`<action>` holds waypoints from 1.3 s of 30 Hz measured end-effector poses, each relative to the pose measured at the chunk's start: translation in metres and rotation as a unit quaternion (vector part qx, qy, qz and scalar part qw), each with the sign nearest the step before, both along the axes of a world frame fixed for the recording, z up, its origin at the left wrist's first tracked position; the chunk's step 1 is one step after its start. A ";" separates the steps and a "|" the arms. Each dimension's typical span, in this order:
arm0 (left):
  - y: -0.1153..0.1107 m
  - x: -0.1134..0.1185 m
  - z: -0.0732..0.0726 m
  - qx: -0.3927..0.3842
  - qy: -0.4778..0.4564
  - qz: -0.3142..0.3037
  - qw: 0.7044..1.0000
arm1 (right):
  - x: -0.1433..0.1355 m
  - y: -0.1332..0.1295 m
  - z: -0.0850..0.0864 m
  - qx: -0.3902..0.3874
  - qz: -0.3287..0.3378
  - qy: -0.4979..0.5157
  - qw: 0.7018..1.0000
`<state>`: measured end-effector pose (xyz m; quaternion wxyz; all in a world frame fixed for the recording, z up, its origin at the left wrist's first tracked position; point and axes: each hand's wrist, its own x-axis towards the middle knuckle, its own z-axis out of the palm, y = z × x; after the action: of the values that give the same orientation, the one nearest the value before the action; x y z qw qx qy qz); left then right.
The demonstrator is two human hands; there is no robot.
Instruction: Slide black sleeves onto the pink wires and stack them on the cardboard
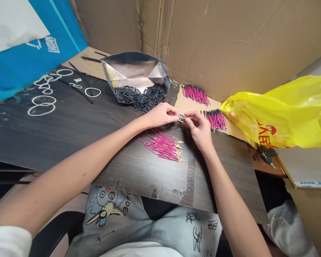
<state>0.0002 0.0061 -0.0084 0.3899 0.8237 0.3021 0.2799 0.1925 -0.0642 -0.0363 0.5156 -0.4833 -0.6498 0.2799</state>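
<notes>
In front of the foil-lined bag, my left hand (166, 113) is closed on a few pink wires (181, 117) whose metal ends stick out to the right. My right hand (199, 126) meets them from the other side, thumb and fingers pinched at the wire tips; what lies between them is too small to make out. Just below my hands, a loose pile of pink wires (163, 145) with shiny metal ends lies on the dark board. Short black sleeves (143, 98) spill from the bag (135, 60) behind my left hand.
Two bundles of pink wires with black ends, a rear bundle (195, 95) and a nearer bundle (216, 119), rest on cardboard. A yellow plastic bag (278, 114) bulges at the right. White rubber bands (42, 105) lie at the left. Cardboard walls (216, 43) close off the back.
</notes>
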 end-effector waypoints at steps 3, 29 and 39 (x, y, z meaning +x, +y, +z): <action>-0.001 0.001 0.000 -0.002 0.001 0.000 1.000 | 0.000 0.001 -0.001 0.015 -0.023 0.001 1.000; 0.004 0.001 -0.003 0.002 -0.036 0.055 0.998 | 0.003 0.000 -0.002 0.001 -0.030 -0.010 0.999; 0.000 0.003 -0.002 0.011 -0.033 0.055 0.998 | 0.003 0.002 -0.004 0.006 -0.031 -0.015 0.999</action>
<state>0.0028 0.0057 -0.0107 0.3741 0.8005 0.3310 0.3313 0.1960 -0.0626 -0.0400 0.5174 -0.5040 -0.6437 0.2528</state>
